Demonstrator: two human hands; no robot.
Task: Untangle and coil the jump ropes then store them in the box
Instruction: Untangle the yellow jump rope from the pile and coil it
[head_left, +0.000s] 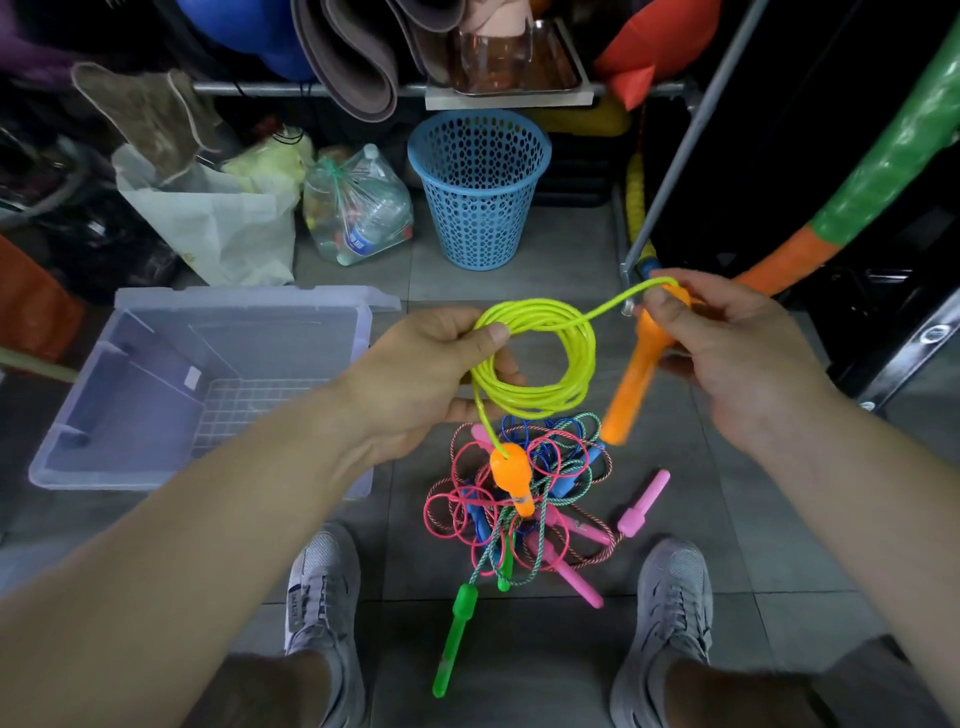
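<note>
In the head view, the yellow-green rope (540, 358) is up in the air, to the right of the box (249, 300), between both hands. The left hand (431, 374) pinches the left side of the coil. Its thumb presses on top of the loops and the curled fingers support them from below, I think so that the turns stay together and do not spring open.

The right hand (737, 353), farther right of the box, has its fingers curled around the upper end of one orange handle (631, 379), where the last free piece of rope enters it. This seems to be the end that remains to be laid on the coil. The handle is blurred, so I cannot tell the exact grip. The second orange handle (511, 475) hangs below the coil on a short piece of rope.

The rope is thin, smooth and bright, in several round, quite even loops. On the floor, right of the box's near corner, lies the tangled pile (535, 519) of pink, blue and striped ropes, not yet sorted. The box stands open, mouth up, ready for the coil.
</note>
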